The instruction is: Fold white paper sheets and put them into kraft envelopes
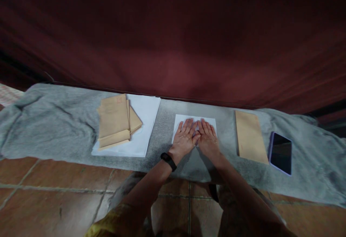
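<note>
A white sheet of paper (179, 118) lies in the middle of the grey cloth, its lower part hidden under both hands. My left hand (185, 136) rests flat on it with the fingers stretched out. Beside it, my right hand (207, 137) also presses flat on the paper, fingers extended. The two thumbs meet or overlap near the centre. Neither hand holds anything. Whether the paper is folded, I cannot tell.
The grey cloth (67, 121) covers a narrow surface before a dark red curtain (173, 67). Left lie several brown envelopes (115, 116) on white sheets (147, 112). Right are a brown envelope stack (251, 136) and a phone (281, 153). Below is a tiled floor (67, 183).
</note>
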`<state>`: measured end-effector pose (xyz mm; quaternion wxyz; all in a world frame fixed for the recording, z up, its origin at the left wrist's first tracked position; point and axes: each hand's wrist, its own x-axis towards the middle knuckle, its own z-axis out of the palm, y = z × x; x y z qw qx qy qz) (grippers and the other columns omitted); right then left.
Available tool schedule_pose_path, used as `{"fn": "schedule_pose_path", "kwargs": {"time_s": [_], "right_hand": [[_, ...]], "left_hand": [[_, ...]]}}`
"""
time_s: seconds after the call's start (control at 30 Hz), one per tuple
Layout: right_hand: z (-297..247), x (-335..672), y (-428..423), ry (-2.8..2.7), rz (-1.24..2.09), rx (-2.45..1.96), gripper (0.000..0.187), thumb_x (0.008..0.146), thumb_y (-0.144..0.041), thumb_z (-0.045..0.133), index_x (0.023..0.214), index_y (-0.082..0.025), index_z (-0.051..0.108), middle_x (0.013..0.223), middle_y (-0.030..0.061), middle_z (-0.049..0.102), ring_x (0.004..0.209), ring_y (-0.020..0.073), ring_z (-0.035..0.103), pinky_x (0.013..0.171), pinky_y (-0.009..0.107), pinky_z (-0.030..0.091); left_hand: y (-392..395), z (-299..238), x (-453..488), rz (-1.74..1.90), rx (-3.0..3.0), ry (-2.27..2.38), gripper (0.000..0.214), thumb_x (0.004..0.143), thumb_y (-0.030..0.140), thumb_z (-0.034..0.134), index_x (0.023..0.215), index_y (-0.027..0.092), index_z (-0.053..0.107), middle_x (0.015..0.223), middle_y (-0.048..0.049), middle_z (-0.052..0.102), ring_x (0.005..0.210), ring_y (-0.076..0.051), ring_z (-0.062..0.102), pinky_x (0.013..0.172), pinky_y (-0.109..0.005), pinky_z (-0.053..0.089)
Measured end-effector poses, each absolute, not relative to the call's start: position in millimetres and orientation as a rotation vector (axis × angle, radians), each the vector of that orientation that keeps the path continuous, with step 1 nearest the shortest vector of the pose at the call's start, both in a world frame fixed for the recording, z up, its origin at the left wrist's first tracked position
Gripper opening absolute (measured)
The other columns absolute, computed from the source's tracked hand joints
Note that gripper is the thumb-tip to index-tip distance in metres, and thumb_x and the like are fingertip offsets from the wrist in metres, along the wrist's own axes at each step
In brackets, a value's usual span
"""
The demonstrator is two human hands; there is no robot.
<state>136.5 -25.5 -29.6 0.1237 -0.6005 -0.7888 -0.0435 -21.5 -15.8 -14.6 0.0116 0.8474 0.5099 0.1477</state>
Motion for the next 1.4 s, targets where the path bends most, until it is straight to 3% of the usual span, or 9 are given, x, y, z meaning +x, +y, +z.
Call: {"fn": "schedule_pose_path", "kwargs": {"time_s": [0.37,0.77,1.03,1.23,1.4], "right_hand": [[-31.3,154.3,-28.3,-2.238,-0.155,-1.774,0.054,0.108,-0.029,0.030,0.158,-0.010,0.038,0.164,0.0183,0.038,0.152,0.0296,0.034,0.122,0.052,0.030],[-36.7,180.9,-32.8,-2.149,-0.247,-1.768,0.058,0.110,-0.035,0.029,0.158,-0.003,0.034,0.160,0.0233,0.043,0.147,0.0329,0.042,0.119,0.053,0.035],[-38.9,188.1,-30.1,-2.093,-0.214,-1.801,0.061,0.109,-0.037,0.030,0.158,-0.001,0.032,0.161,0.0262,0.038,0.151,0.0341,0.035,0.119,0.057,0.034],[-32.1,159.5,-24.6,-2.117,-0.047,-1.686,0.060,0.108,-0.030,0.028,0.163,-0.006,0.021,0.166,0.0223,0.032,0.155,0.0305,0.029,0.121,0.058,0.033],[-28.0,128.3,-24.1,-2.207,0.082,-1.644,0.057,0.109,-0.031,0.022,0.159,-0.008,0.035,0.164,0.0178,0.038,0.154,0.0250,0.031,0.126,0.049,0.029]], "left_hand": [[-18.0,-11.4,-20.5,0.399,2.628,1.602,0.055,0.107,0.040,0.038,0.157,0.018,0.041,0.166,-0.0113,0.036,0.156,-0.027,0.028,0.129,-0.052,0.023],[-18.2,-11.1,-19.4,0.419,2.591,1.603,0.055,0.106,0.040,0.039,0.157,0.018,0.040,0.166,-0.0120,0.035,0.156,-0.028,0.027,0.128,-0.054,0.024],[-17.6,-11.9,-19.7,0.398,2.595,1.611,0.054,0.106,0.039,0.039,0.157,0.020,0.041,0.166,-0.0106,0.036,0.157,-0.027,0.026,0.128,-0.054,0.023],[-17.0,-9.7,-19.4,0.402,2.607,1.617,0.053,0.106,0.035,0.037,0.157,0.019,0.042,0.167,-0.0106,0.034,0.157,-0.027,0.025,0.129,-0.054,0.022],[-16.9,-8.6,-19.3,0.353,2.612,1.608,0.055,0.104,0.023,0.031,0.158,0.013,0.038,0.167,-0.0127,0.034,0.157,-0.027,0.025,0.128,-0.054,0.023]]}}
